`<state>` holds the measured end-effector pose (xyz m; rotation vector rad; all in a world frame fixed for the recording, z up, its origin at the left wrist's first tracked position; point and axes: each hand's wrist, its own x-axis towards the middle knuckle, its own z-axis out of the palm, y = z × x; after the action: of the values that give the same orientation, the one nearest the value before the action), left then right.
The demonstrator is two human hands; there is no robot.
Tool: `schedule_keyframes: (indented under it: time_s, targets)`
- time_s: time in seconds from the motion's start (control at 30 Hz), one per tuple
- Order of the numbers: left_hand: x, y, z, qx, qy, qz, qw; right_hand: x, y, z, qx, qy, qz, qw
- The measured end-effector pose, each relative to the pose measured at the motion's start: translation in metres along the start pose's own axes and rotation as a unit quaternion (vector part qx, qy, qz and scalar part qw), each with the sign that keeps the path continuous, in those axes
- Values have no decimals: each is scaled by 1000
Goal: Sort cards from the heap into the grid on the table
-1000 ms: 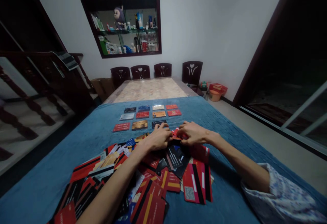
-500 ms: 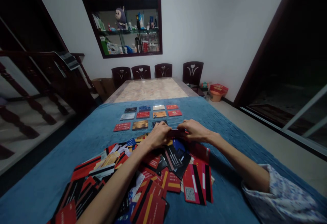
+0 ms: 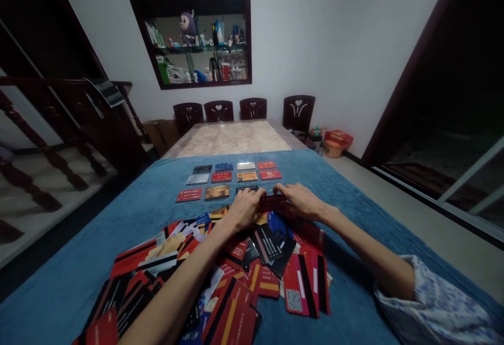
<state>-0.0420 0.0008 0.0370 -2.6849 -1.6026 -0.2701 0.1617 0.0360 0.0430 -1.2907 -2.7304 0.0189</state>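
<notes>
fingers (image 3: 259, 194) of the left hand (image 3: 246, 209) and right hand (image 3: 302, 201) are pinching at least one dark red card (image 3: 271, 202) at mid-frame in the head view; loose cards (image 3: 240, 292) are sprawling below, card rows (image 3: 217, 192) are lying above, on blue cloth (image 3: 342, 182).

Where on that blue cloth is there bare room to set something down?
Bare cloth lies left of the neat card rows, and right of them, beyond the right hand. It's crowded nearer than the left hand, where loose cards overlap.

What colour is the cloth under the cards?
The cloth is blue, in the head view.
</notes>
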Motion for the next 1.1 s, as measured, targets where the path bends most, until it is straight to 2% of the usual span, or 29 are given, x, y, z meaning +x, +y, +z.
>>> schedule_keyframes:
  time_s: [0.27,0.43,0.73,0.93,1.1]
  targets:
    - [-1,-2,3,10,8,-18,1000,-1,-1,3,25,20,6,999]
    - [1,-5,7,-10,40,-31,999,0,1,6,55,42,-9,998]
    - [-1,-3,3,-18,78,-61,995,0,-2,7,82,71,-9,994]
    - [-1,0,-1,-23,77,-74,994,1,3,14,61,108,-28,992]
    - [-1,2,-6,-4,63,-62,996,2,8,20,2,146,-40,988]
